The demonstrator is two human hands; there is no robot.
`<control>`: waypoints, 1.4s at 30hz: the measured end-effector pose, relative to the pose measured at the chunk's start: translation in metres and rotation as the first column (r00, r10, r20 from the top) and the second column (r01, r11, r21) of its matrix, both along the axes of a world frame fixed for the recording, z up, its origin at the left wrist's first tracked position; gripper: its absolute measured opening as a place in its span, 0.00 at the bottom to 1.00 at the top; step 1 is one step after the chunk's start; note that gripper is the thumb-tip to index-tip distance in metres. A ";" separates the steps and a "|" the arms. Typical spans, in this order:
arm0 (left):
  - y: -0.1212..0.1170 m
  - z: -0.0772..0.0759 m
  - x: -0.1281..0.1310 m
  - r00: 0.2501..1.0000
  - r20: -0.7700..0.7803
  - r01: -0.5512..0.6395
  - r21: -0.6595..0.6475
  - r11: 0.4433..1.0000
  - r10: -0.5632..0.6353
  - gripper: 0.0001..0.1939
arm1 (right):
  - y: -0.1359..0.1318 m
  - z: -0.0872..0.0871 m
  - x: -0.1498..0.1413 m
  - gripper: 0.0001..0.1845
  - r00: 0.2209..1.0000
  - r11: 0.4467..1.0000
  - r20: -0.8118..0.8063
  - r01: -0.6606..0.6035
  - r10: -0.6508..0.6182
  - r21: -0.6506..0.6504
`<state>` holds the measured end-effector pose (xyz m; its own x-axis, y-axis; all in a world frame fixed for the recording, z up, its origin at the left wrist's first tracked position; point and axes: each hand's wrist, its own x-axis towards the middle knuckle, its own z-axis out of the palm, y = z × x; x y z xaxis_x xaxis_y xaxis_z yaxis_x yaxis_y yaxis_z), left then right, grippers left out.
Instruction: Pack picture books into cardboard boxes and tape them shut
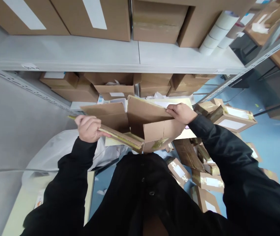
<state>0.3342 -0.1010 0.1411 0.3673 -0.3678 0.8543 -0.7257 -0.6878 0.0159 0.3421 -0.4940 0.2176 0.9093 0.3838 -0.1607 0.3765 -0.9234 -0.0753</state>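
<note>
In front of my body I hold a cardboard box point(152, 116) whose top flaps stand open. My left hand point(89, 127) is closed around the near left flap, its thumb lying along the inner side. The far right flap edge is pinched by my right hand point(181, 113), fingers curled over the top. Yellowish tape shows along the near left flap and on the box's near right side. The box appears tilted, and its bottom is mostly in shadow. A pale table point(190, 133) lies beneath and behind it.
A grey metal shelf point(81, 52) crosses ahead, with large cartons point(159, 24) and white label rolls point(218, 32) on it. More boxes point(154, 83) fill the lower level. Taped parcels point(209, 180) lie piled on the blue floor at right. Translucent plastic sheeting point(56, 147) hangs at left.
</note>
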 end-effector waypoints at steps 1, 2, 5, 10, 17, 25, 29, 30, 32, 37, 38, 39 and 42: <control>-0.004 0.004 -0.002 0.997 -0.049 0.061 0.059 0.996 -0.058 0.28 | -0.004 0.001 0.003 0.21 0.999 1.000 0.035 0.031 -0.031 0.002; -0.009 0.009 -0.003 0.991 -0.090 0.114 0.118 0.986 -0.103 0.27 | -0.007 0.003 0.006 0.21 0.996 0.999 0.065 0.055 -0.055 0.001; -0.026 0.019 -0.005 0.990 -0.071 0.133 0.215 0.968 -0.120 0.26 | -0.008 0.010 0.017 0.22 0.991 0.998 0.118 0.065 -0.064 0.001; -0.043 0.023 0.007 0.991 -0.117 -0.040 0.224 0.974 0.068 0.29 | -0.001 0.014 0.049 0.22 0.987 0.998 0.153 0.054 -0.051 -0.012; -0.045 0.047 0.033 0.988 -0.086 -0.105 0.203 0.974 0.125 0.28 | -0.004 0.020 0.092 0.23 0.965 0.999 0.260 0.011 -0.018 0.030; -0.064 0.050 0.035 0.977 -0.159 -0.093 0.286 0.954 0.143 0.30 | -0.001 0.048 0.109 0.22 0.942 1.000 0.336 0.009 -0.007 -0.004; -0.082 0.032 0.017 0.978 -0.173 -0.073 0.257 0.964 0.120 0.31 | -0.001 0.040 0.099 0.24 0.951 0.999 0.308 0.007 0.009 -0.050; -0.088 0.028 0.010 0.978 -0.171 -0.071 0.248 0.966 0.116 0.30 | -0.001 0.034 0.095 0.25 0.954 0.997 0.300 0.004 0.018 -0.072; -0.101 0.021 -0.006 0.986 -0.139 -0.058 0.228 0.972 0.092 0.29 | -0.001 0.022 0.086 0.25 0.961 0.993 0.276 0.005 0.029 -0.121; -0.122 0.014 -0.035 0.995 -0.032 -0.079 0.252 0.964 0.090 0.27 | 0.003 -0.007 0.069 0.24 0.971 0.988 0.236 0.011 0.026 -0.154; -0.122 0.014 -0.037 0.994 -0.030 -0.091 0.253 0.963 0.101 0.26 | 0.005 -0.011 0.067 0.24 0.971 0.988 0.238 0.003 0.035 -0.156; -0.122 0.013 -0.037 0.993 -0.033 -0.103 0.250 0.963 0.114 0.26 | 0.007 -0.014 0.067 0.24 0.969 0.987 0.241 -0.008 0.047 -0.158; -0.118 0.011 -0.039 0.990 -0.054 -0.110 0.249 0.962 0.127 0.25 | 0.013 -0.021 0.065 0.25 0.963 0.989 0.262 -0.028 0.067 -0.148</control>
